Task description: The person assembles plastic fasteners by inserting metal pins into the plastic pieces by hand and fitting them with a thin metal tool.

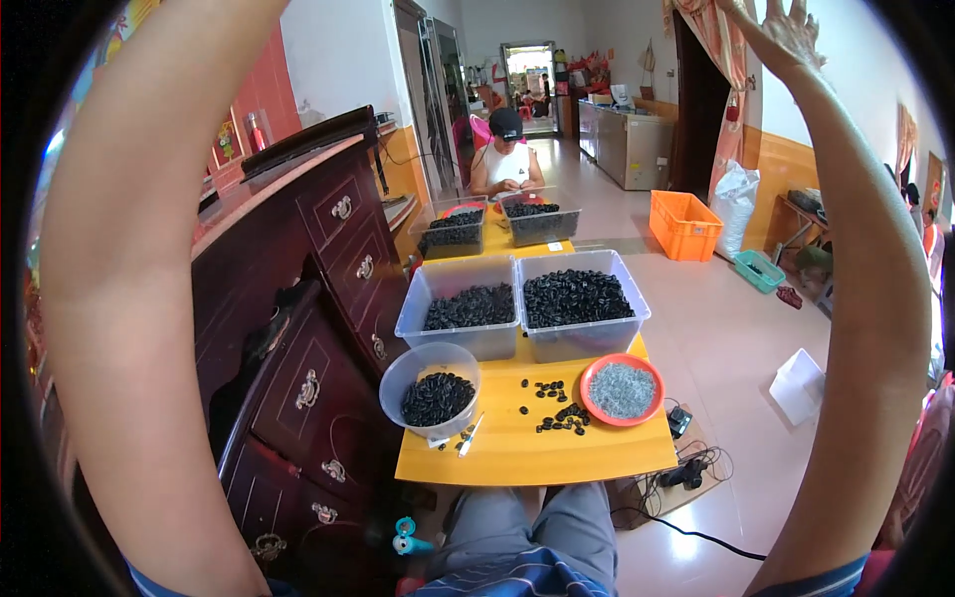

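Observation:
Both my arms are raised high on either side of the view. My right hand (791,42) shows at the top right edge, fingers apart, holding nothing and far from the table. Only my left forearm is visible; that hand lies beyond the upper edge. On the yellow table (537,453) in front of me, small black oval pieces (563,418) are scattered. Beside them, an orange-red plate (656,406) bears small clear pieces (622,389). A round clear tub (394,366) with black pieces stands at the left, a white-and-blue pen-like tool (472,435) near it.
Two clear bins (582,343) of black pieces stand behind. A person (507,164) in a black cap sits at the far end, near more bins. Dark drawers (308,388) flank the left. An orange crate (686,227), white sack (736,211) and cables (696,468) lie right.

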`<state>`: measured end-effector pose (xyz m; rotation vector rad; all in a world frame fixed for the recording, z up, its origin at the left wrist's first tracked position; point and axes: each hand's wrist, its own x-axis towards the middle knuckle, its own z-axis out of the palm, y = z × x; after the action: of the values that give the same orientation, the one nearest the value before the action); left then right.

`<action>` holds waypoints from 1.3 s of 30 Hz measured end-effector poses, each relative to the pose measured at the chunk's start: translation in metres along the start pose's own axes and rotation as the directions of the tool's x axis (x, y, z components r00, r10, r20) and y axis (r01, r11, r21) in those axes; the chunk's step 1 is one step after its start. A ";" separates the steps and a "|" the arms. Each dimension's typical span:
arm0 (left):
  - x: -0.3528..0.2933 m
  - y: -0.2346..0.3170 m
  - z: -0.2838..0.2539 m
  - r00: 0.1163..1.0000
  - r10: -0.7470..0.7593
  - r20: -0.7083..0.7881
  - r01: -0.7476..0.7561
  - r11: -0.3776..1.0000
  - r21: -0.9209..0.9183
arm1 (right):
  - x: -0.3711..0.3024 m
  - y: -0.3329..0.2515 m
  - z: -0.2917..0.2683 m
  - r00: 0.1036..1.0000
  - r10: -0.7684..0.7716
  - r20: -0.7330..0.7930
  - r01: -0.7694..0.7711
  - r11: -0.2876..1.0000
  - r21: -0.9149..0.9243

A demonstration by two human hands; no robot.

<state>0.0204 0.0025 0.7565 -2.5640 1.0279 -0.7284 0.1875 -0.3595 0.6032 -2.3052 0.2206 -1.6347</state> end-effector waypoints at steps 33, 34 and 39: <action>0.008 0.356 0.285 0.471 0.305 -0.827 -0.852 0.398 -0.339 | -0.130 -0.044 0.129 0.715 -0.391 0.579 0.255 0.918 0.305; 0.011 0.349 0.290 0.475 0.299 -0.828 -0.850 0.400 -0.344 | -0.144 -0.050 0.135 0.704 -0.390 0.594 0.269 0.920 0.285; 0.070 0.226 0.347 0.746 0.188 -0.639 -0.553 0.709 -0.438 | -0.192 -0.067 0.134 0.619 -0.416 0.666 0.320 0.908 0.270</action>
<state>0.1274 -0.1813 0.3938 -2.4667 2.2597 -1.2136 0.2450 -0.2182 0.4136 -2.8001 -0.5622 -0.7036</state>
